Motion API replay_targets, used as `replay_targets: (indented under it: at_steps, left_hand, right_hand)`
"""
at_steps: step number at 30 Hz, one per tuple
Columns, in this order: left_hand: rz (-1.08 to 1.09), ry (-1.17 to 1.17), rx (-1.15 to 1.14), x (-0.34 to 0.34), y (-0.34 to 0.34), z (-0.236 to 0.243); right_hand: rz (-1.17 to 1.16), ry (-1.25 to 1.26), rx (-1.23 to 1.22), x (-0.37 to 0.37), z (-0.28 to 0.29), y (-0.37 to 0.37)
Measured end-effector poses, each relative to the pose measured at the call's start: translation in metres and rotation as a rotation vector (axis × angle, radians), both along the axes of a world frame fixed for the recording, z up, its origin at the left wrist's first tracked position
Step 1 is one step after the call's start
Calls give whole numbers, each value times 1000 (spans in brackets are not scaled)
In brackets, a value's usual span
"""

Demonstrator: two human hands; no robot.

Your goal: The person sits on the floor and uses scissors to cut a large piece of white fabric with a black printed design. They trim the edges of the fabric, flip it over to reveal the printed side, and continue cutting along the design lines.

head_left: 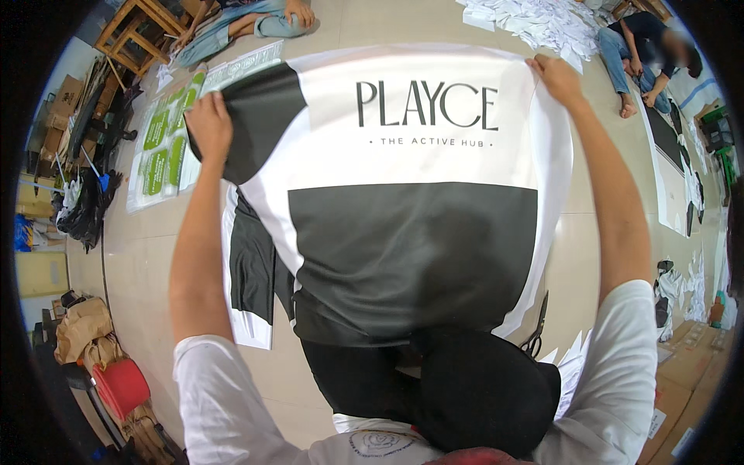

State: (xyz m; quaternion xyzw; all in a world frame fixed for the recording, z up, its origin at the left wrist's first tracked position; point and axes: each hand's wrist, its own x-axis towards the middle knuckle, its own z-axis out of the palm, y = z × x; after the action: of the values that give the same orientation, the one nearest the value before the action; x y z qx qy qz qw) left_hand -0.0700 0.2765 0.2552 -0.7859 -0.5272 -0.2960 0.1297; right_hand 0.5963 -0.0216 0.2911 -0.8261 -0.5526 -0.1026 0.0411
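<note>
1. Left hand (209,125) grips the black-and-white cloth (411,248), spread across frame centre!
2. Right hand (558,80) pinches its upper-right corner, fingertips hard to make out.
3. Lower centre, black cap (484,395) hides some bottom edge.

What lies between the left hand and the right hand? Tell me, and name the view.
The black-and-white printed fabric, spread between left hand and right hand; the head view shows it.

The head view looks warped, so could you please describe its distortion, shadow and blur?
In the head view, a line on the floor bows at left; a soft shadow falls on the printed fabric; the seated person at upper right is blurred about the face.
</note>
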Motion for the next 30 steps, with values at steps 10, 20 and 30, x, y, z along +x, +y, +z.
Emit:
replay_targets:
  at_steps: [10, 20, 30]
  left_hand:
    - [98, -595, -582, -111, -296, -171]
    - [357, -1616, -1692, -151, -464, -157]
    - [141, -1875, -1111, -112, -372, -118]
  right_hand:
    - [-196, 379, 411, -116, -172, -254]
    - [-851, 1002, -167, -328, -219, -538]
    - [-903, 1393, 14, -340, -214, -502]
